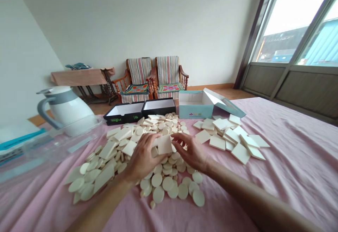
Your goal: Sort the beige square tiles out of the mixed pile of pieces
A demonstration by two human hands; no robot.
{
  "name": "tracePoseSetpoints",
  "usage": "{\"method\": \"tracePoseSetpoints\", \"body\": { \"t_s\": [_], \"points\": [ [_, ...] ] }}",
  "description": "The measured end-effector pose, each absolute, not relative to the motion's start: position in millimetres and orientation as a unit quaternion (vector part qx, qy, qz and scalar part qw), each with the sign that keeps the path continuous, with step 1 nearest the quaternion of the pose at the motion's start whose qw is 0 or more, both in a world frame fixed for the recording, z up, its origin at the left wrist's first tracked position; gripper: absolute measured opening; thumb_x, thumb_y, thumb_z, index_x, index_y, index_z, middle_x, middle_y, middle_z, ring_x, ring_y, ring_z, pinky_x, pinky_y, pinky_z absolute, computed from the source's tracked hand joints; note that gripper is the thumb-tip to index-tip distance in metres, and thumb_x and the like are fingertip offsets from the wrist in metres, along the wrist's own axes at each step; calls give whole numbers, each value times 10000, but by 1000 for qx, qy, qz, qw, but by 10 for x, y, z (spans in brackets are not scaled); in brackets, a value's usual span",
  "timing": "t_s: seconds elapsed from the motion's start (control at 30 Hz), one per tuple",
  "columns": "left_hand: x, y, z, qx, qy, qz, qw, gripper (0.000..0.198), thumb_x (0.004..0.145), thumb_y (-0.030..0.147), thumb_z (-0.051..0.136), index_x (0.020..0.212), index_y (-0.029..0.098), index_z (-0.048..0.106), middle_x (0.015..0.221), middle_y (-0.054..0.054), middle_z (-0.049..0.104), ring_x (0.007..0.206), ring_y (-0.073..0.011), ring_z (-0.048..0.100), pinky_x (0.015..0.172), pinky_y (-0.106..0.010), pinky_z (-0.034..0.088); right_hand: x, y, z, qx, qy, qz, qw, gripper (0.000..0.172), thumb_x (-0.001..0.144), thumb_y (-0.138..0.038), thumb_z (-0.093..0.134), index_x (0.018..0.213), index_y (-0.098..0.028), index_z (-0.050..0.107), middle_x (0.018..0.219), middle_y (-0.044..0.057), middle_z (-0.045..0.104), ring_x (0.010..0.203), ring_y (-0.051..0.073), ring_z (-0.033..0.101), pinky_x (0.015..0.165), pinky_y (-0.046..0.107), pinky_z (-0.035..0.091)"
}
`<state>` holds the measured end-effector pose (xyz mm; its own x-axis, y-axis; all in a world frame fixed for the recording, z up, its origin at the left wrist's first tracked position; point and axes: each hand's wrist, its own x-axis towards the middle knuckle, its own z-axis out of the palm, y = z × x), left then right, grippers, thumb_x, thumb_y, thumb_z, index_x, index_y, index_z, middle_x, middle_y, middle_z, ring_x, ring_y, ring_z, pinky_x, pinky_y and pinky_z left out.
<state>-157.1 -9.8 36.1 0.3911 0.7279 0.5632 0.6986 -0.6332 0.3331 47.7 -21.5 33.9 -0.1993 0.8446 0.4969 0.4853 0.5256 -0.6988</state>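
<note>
A big heap of cream pieces [126, 154], round discs and square tiles mixed, lies on the pink tablecloth [290, 161]. My left hand [144, 158] rests on the heap with its fingers curled round a square cream tile [164, 144], holding it tilted up. My right hand [191, 151] is just right of that tile, fingers bent and touching the discs and the tile's edge. A separate pile of square tiles [232, 138] lies to the right of my hands.
Two open black boxes [124, 114] [158, 107] and an open light-blue box [196, 105] stand behind the heap. A white jug [67, 107] and a clear plastic tub [47, 144] sit at the left. Two wooden chairs [153, 77] stand by the far wall.
</note>
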Motion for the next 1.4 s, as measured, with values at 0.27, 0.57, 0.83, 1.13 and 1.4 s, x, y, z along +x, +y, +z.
{"method": "tracePoseSetpoints", "body": {
  "t_s": [0.27,0.57,0.83,1.13,1.4],
  "points": [
    [-1495,-190,330,850,387,357,-14,571,783,436,680,1253,221,437,1203,-96,545,1152,-263,490,992,-405,416,442,-198,379,-465,-684,292,481,288,784,-212,547,1069,-185,577,736,-1,649,632,119,583,568,234,446],
    [-1803,111,305,814,471,331,-74,250,849,303,561,1065,180,551,1060,-94,611,1038,-267,531,936,-429,427,1650,356,443,-695,-520,-13,496,318,764,-306,506,966,-172,712,716,62,681,649,195,594,641,313,431],
    [-1831,123,302,820,497,280,-49,240,763,280,583,983,185,565,1005,-89,633,985,-272,556,909,-432,437,2089,459,222,-733,-444,-140,495,351,776,-329,480,992,-173,709,954,130,641,849,262,570,795,433,431],
    [-1809,69,338,829,483,282,-16,375,717,206,616,1086,173,552,1078,-88,620,1041,-263,552,952,-424,438,1365,344,178,-592,-645,-77,477,248,823,-249,466,931,-172,675,932,99,642,854,231,590,793,378,467],
    [-1624,-153,381,845,404,348,51,679,776,176,611,1384,244,315,1286,-100,535,1195,-256,500,987,-428,450,618,-172,280,-380,-846,10,374,482,831,-210,550,1309,-245,499,1254,114,557,1131,258,521,923,457,460]
  ]
}}
